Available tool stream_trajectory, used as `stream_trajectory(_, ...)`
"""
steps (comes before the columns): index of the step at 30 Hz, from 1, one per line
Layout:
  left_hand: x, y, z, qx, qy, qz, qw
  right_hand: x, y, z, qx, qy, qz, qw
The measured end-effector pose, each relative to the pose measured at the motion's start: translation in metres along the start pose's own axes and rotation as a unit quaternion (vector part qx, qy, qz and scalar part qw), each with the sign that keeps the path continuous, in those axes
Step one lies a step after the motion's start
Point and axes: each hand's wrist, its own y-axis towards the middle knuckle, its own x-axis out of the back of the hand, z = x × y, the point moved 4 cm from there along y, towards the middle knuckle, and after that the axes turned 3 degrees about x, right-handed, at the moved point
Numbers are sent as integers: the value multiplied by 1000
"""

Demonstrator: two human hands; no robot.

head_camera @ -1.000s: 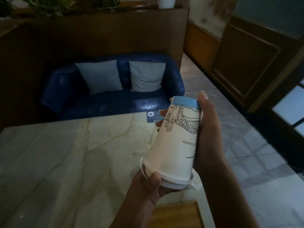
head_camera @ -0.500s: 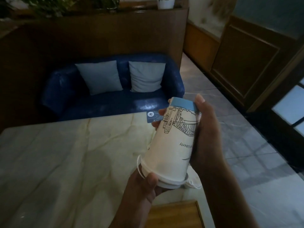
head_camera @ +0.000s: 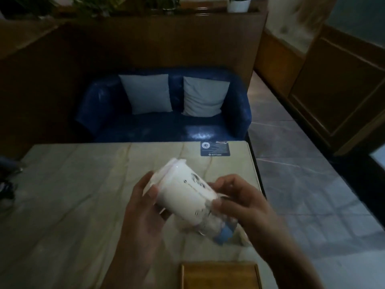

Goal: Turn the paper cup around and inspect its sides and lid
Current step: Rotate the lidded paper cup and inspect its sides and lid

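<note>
A white paper cup [head_camera: 183, 195] with black printed drawings and a blue band at its base lies tilted above the marble table [head_camera: 73, 195]. Its white lid [head_camera: 164, 170] points up and away to the left; the blue base points down toward me on the right. My left hand [head_camera: 145, 207] grips the cup near the lid end, thumb across the side. My right hand [head_camera: 239, 197] holds the base end with curled fingers. The cup is motion-blurred.
A dark blue card [head_camera: 215, 149] lies at the table's far right corner. A wooden tray [head_camera: 220, 274] sits at the near edge. Beyond the table stands a blue sofa [head_camera: 229, 117] with two pale cushions. Tiled floor [head_camera: 312, 184] runs along the right.
The cup has been flipped: its lid, earlier low and near me, now points up and away, and the blue base has swung down toward me. Both hands moved lower over the table.
</note>
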Motion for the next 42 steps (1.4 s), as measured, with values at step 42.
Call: stream_trajectory(42, -29, -36, 7, 31, 144, 30, 989, -17, -12, 11, 117, -64, -111, 985)
